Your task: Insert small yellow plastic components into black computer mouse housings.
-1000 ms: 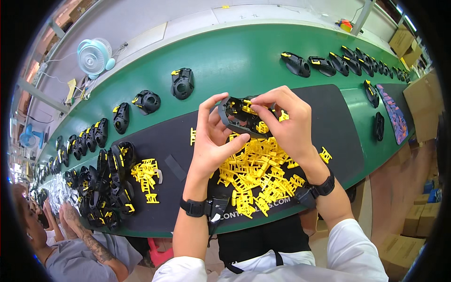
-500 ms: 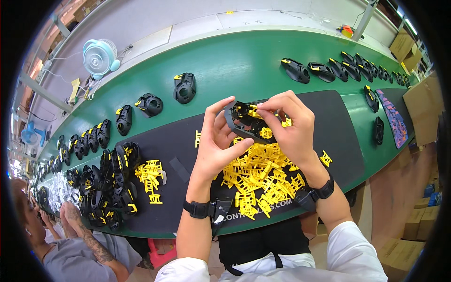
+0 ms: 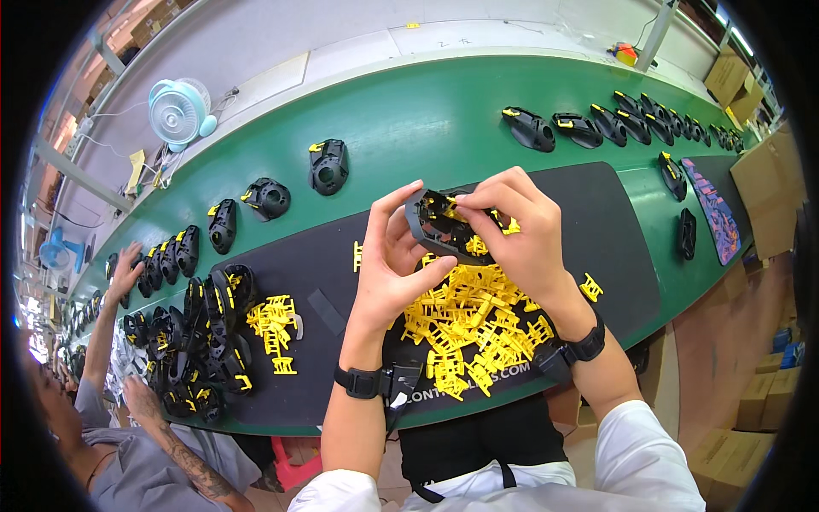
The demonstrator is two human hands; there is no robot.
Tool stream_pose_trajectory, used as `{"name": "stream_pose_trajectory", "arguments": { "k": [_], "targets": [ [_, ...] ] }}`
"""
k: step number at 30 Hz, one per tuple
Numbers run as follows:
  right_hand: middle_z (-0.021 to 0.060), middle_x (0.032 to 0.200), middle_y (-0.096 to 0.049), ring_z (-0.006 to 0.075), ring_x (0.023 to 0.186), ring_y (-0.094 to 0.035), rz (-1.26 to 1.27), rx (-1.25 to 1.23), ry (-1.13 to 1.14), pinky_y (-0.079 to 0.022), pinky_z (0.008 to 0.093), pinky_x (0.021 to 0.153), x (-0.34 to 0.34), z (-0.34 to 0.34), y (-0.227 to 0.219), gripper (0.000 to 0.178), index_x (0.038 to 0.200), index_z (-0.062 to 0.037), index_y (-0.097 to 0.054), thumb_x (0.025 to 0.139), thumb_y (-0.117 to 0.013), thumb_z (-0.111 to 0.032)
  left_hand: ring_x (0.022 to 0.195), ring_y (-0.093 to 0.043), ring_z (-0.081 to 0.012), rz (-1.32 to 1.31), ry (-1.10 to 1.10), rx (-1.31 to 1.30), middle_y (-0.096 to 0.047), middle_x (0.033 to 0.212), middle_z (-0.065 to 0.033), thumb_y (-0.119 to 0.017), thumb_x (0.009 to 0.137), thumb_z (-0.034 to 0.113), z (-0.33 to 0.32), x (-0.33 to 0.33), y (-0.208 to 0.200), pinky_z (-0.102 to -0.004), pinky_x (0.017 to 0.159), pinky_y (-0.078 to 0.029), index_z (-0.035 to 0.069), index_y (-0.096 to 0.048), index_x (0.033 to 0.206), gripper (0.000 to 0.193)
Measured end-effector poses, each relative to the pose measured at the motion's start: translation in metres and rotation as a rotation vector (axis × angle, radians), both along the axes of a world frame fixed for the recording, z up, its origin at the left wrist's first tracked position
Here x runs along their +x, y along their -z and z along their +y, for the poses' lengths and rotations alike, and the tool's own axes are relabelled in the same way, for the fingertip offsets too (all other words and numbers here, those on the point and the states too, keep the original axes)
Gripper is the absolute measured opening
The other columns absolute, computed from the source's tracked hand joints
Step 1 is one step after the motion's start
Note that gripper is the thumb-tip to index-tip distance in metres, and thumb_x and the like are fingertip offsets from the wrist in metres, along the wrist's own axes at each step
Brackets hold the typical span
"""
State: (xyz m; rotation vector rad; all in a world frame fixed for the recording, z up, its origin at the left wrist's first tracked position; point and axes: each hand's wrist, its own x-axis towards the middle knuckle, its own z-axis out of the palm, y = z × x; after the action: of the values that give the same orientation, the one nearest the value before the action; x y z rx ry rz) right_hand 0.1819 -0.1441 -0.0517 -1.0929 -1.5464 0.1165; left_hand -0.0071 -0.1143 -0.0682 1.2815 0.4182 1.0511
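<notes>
Above heaped yellow clips (image 3: 465,320), the half-curled left hand (image 3: 386,273) holds a black shell (image 3: 437,225), hollow side up, long axis ten to four o'clock; the right hand (image 3: 525,224), partly covering it, pinches a mostly hidden yellow piece (image 3: 452,204). Farther, at ten, sits another shell (image 3: 328,168).

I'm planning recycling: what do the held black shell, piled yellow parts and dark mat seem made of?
The black shell: likely plastic, satin, with thin moulded walls. The yellow parts: probably plastic, slightly glossy, repeating one moulded shape. The dark mat: matte, without sheen; rubber or cloth, unclear which.
</notes>
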Motion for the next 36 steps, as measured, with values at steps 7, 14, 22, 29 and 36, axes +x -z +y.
{"name": "stream_pose_trajectory", "arguments": {
  "k": [7, 14, 22, 29, 36],
  "targets": [
    [0.0053, 0.092, -0.067, 0.0148, 0.084, -0.066, 0.244, -0.292, -0.258, -0.053, 0.0279, 0.069, 0.007, 0.000, -0.004, 0.008, 0.095, -0.0021, -0.073, 0.087, -0.073, -0.001, 0.125, -0.057, -0.0205, -0.016, -0.005, -0.007, -0.054, 0.138, -0.0118, -0.070, 0.085, 0.003, 0.003, -0.008, 0.000, -0.0364, 0.108, -0.048, 0.005, -0.034, 0.154, 0.077],
    [-0.0029, 0.088, -0.060, 0.0051, 0.086, -0.055, 0.387, -0.541, -0.635, -0.049, 0.0249, 0.082, 0.019, 0.006, -0.002, 0.010, 0.102, -0.0013, -0.067, 0.095, -0.069, -0.009, 0.129, -0.057, -0.0232, 0.087, -0.006, -0.186, -0.054, 0.143, -0.0118, -0.051, 0.091, 0.054, -0.002, 0.003, -0.013, -0.0401, 0.103, -0.052, 0.007, -0.026, 0.160, 0.088],
    [-0.0054, 0.085, -0.054, 0.0037, 0.080, -0.049, 0.454, -0.625, -0.686, -0.045, 0.0228, 0.078, 0.010, 0.005, 0.003, 0.011, 0.099, -0.0028, -0.064, 0.094, -0.071, -0.009, 0.115, -0.064, -0.0180, 0.046, 0.017, -0.207, -0.055, 0.133, -0.0091, -0.041, 0.092, 0.053, -0.003, 0.006, -0.009, -0.0255, 0.071, -0.058, 0.012, -0.023, 0.161, 0.083],
    [-0.0050, 0.087, -0.050, 0.0043, 0.080, -0.046, 0.456, -0.634, -0.681, -0.045, 0.0226, 0.076, 0.002, 0.003, 0.004, 0.013, 0.097, -0.0042, -0.062, 0.092, -0.073, -0.006, 0.122, -0.061, -0.0226, -0.018, 0.048, -0.241, -0.057, 0.131, -0.0137, -0.033, 0.099, 0.045, -0.005, 0.004, -0.003, -0.0368, 0.101, -0.052, 0.009, -0.025, 0.160, 0.071],
    [0.0032, 0.097, -0.066, 0.0216, 0.094, -0.062, -0.139, -0.074, -0.300, -0.053, 0.0332, 0.081, -0.002, -0.009, -0.015, 0.023, 0.095, -0.0095, -0.072, 0.078, -0.085, -0.018, 0.128, -0.057, -0.0241, -0.210, 0.116, -0.383, -0.055, 0.144, -0.0137, -0.032, 0.101, 0.046, 0.002, -0.005, -0.006, -0.0403, 0.107, -0.049, 0.003, -0.037, 0.155, 0.069]
  ]
}}
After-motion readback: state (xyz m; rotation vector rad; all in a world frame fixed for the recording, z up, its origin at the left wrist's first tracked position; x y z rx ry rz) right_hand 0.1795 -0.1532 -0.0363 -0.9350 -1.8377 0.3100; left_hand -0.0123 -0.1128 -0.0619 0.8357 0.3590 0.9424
